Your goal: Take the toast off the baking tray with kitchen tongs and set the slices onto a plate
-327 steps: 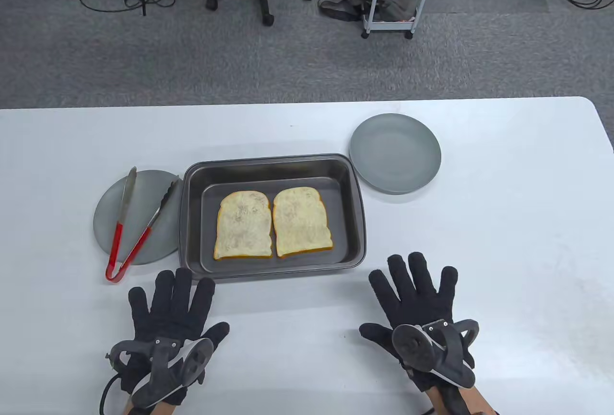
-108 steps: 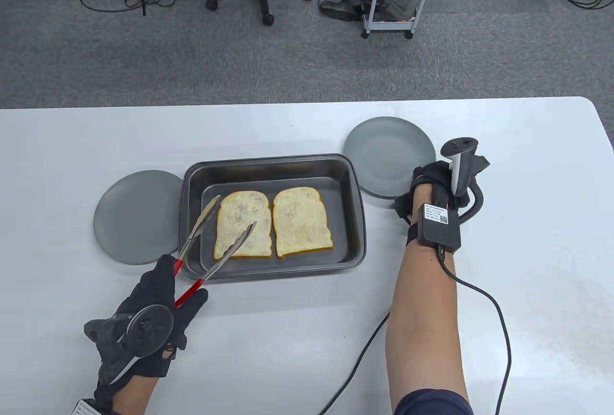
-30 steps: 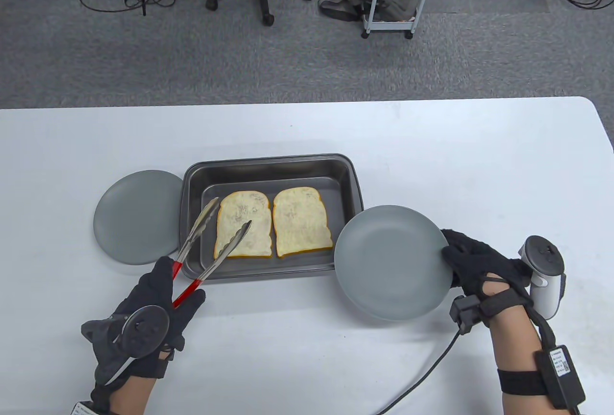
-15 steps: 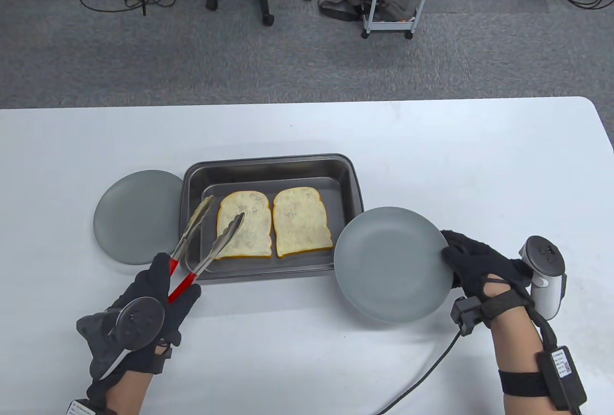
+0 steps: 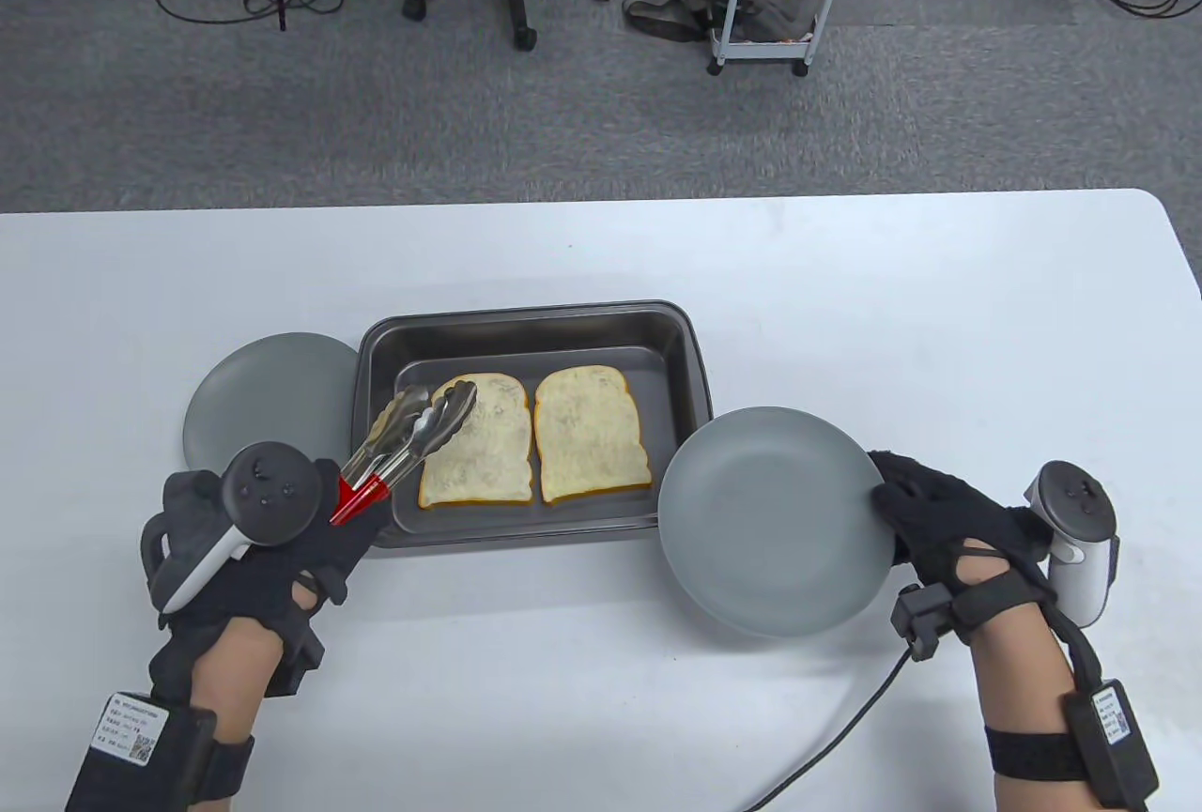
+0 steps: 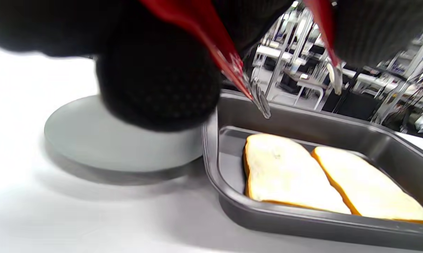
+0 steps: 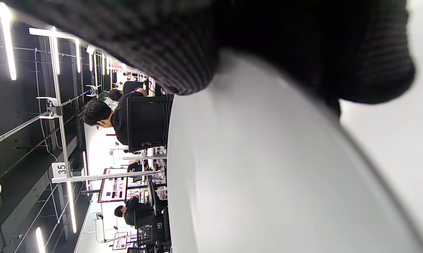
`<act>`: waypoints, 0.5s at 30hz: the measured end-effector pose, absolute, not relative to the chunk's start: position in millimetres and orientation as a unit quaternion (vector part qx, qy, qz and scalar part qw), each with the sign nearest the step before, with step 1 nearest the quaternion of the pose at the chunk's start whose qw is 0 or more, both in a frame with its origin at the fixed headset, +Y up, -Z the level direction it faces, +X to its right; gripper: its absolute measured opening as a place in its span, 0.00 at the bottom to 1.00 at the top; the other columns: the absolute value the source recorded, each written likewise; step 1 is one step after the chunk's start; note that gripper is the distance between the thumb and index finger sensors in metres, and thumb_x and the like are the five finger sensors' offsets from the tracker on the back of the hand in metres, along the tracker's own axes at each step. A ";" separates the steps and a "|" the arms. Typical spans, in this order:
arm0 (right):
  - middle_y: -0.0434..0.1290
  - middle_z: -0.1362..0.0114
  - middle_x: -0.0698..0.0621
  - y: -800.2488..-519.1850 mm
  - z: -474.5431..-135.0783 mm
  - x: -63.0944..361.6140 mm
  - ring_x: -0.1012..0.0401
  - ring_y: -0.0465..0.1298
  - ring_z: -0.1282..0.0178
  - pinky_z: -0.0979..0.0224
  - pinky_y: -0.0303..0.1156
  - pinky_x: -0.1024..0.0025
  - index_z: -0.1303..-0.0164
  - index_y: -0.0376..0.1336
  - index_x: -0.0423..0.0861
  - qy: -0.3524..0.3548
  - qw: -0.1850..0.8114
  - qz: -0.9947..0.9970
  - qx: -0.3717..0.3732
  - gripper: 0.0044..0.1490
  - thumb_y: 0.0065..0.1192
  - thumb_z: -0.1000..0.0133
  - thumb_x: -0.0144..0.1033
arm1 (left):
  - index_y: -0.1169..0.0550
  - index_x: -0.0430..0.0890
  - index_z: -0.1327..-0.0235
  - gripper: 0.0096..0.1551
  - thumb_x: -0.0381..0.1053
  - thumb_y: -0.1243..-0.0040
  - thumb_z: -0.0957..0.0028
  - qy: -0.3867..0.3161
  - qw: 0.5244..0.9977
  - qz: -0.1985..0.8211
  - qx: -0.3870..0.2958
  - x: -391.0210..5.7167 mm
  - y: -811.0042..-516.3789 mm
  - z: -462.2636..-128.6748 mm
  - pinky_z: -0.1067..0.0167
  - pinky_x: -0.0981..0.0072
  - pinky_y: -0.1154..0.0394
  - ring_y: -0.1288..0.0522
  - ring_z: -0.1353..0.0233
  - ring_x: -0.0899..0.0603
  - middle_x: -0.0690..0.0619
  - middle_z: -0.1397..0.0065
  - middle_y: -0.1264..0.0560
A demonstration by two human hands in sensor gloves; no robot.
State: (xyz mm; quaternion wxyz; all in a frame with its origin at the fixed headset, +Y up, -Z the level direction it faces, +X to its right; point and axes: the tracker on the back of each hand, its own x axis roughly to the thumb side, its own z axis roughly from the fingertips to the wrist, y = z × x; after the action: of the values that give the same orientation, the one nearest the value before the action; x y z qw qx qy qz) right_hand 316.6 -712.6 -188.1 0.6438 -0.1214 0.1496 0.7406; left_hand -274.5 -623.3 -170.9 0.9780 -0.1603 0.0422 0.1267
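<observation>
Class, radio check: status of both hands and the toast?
Left hand grips tongs over left toast slice. Right hand holds plate beside baking tray. Both slices in tray, nothing blocking.

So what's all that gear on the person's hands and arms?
Both hands, left hand and right hand, wear black knitted gloves. A tracker is strapped to the back of each, dark grey and white with a round head. The forearms are bare. Each carries a black box with a white QR-code label on a black strap, and a black cable runs from the right wrist down to the table.
</observation>
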 end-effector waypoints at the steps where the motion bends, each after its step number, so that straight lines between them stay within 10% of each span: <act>1: 0.86 0.48 0.36 -712.4 -187.9 316.7 0.47 0.92 0.62 0.55 0.87 0.49 0.36 0.70 0.39 0.150 0.645 0.740 -0.121 0.32 0.73 0.51 0.34 | 0.24 0.38 0.31 0.51 0.72 0.39 0.57 0.046 0.975 0.126 -0.180 -274.9 -624.9 -175.1 0.76 0.56 0.15 0.13 0.70 0.37 0.34 0.48 0.14; 15: 0.87 0.49 0.36 -706.9 -185.6 314.0 0.47 0.92 0.63 0.55 0.87 0.50 0.36 0.70 0.39 0.148 0.638 0.748 -0.107 0.32 0.73 0.51 0.34 | 0.27 0.37 0.29 0.48 0.70 0.46 0.52 0.060 0.954 0.083 -0.280 -273.1 -649.6 -197.0 0.73 0.57 0.16 0.14 0.67 0.37 0.34 0.44 0.17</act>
State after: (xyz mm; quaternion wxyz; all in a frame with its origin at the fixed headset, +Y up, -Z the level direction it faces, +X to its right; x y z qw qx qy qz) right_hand 314.0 -706.9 -185.6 0.6379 -0.1065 0.1477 0.7483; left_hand -273.1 -649.6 -197.0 0.9544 -0.2804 0.0602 0.0833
